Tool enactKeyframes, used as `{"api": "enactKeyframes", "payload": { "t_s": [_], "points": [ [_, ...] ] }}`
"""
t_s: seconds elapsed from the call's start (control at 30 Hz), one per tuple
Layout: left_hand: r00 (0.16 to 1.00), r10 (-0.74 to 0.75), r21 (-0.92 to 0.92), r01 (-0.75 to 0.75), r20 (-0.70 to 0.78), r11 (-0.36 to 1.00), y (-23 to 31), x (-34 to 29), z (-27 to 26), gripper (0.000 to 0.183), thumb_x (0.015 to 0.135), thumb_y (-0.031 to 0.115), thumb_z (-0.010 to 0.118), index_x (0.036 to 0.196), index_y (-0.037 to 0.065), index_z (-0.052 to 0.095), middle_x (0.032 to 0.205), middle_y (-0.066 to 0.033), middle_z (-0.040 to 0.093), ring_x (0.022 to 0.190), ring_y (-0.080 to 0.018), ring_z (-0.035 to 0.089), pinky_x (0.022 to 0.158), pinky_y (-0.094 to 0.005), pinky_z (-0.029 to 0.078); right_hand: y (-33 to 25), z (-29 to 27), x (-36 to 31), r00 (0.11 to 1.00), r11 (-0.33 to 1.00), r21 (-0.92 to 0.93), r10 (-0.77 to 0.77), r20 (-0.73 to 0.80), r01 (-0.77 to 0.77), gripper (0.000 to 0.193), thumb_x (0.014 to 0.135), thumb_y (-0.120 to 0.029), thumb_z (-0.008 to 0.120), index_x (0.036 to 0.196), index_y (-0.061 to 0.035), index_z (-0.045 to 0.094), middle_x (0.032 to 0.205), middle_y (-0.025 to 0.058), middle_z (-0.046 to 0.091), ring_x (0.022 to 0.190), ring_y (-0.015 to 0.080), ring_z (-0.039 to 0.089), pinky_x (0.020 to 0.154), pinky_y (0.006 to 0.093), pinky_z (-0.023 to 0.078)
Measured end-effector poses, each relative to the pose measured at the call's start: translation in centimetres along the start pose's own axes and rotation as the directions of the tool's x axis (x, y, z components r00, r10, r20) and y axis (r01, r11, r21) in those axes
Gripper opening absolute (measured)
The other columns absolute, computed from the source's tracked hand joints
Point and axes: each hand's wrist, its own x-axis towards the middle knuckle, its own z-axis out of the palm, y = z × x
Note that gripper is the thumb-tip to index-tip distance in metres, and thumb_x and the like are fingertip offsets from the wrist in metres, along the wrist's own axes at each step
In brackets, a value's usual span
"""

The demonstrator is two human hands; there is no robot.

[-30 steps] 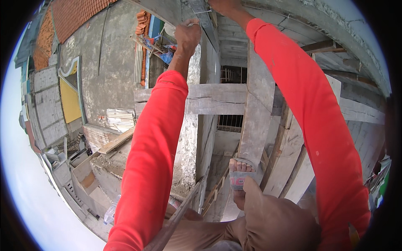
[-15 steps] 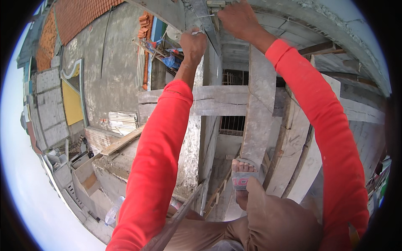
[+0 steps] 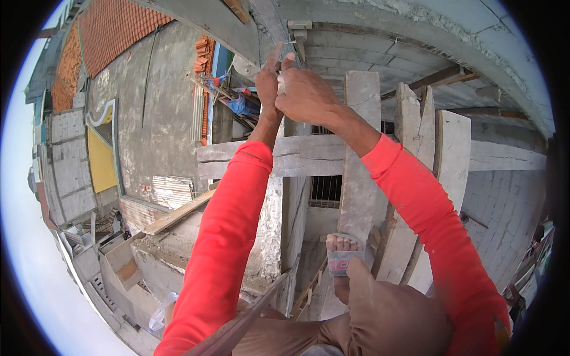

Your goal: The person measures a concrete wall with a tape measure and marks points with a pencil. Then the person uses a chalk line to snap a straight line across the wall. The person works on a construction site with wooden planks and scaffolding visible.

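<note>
My left hand [image 3: 268, 80] is raised in front of a grey concrete column, its index finger pointing up and its other fingers curled and partly hidden. Against it, from the right, comes my right hand [image 3: 307, 97], thumb up and fingers folded in. A small whitish bit [image 3: 281, 84] shows between the two hands; its kind is too small to make out. Just beyond the fingertips, a short piece of white string [image 3: 290, 43] crosses the edge of the column [image 3: 270, 24].
Below my hands a cracked wooden beam [image 3: 297, 155] crosses an upright plank [image 3: 361, 154]. My sandalled foot [image 3: 344, 255] rests on the planking. More boards [image 3: 453, 154] stand at right. Rough masonry [image 3: 160, 255] and a drop toward roofs [image 3: 119, 32] lie left.
My right hand has come down and left from the beam's top end to meet my left hand. The left hand has shifted slightly down, and its index finger now points up.
</note>
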Motion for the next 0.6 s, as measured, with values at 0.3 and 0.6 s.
{"api": "enactKeyframes", "payload": {
  "t_s": [0.3, 0.6],
  "points": [
    [0.94, -0.339, -0.342, 0.312, -0.021, 0.886, -2.2, 3.0, 0.1, 0.049, 0.106, 0.046, 0.07, 0.113, -0.001, 0.081, 0.078, -0.0029, 0.073, 0.069, -0.0099, 0.058, 0.066, -0.0288, 0.046, 4.4, -2.7, 2.4, 0.99, 0.75, 0.656, 0.138, -0.028, -0.086, 0.051, 0.097, -0.04, 0.061, 0.108, 0.0081, 0.073, 0.098, 0.0193, 0.071, 0.093, 0.0299, 0.066, 0.087, 0.0476, 0.053],
    [0.826, -0.563, -0.404, 0.507, -0.026, 0.762, -2.0, 9.5, -1.5, 0.034, 0.097, 0.031, 0.083, 0.089, -0.001, 0.082, 0.075, -0.0028, 0.073, 0.063, -0.0107, 0.055, 0.061, -0.0301, 0.044, 6.3, -5.7, 20.1, 0.986, 0.643, 0.749, 0.151, 0.077, -0.157, 0.05, 0.11, -0.046, 0.034, 0.132, -0.0137, 0.064, 0.114, 0.0073, 0.071, 0.104, 0.0221, 0.061, 0.099, 0.0454, 0.046]
  ]
}}
